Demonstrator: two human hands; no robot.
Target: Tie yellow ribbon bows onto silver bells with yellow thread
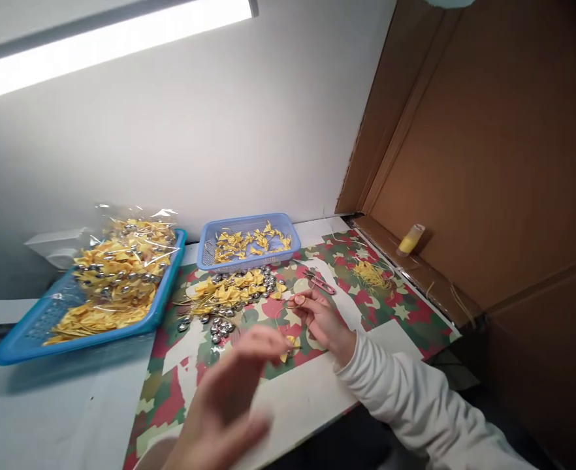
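Camouflage-print table [396,307] beside cardboard wall [488,143]

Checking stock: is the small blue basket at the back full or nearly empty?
Partly filled. The small blue basket holds a thin layer of yellow bows, well below its rim, with mesh wall showing above them.

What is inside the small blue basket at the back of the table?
The small blue basket holds loose yellow ribbon bows. Its near wall hides the lowest ones, so their number is unclear.
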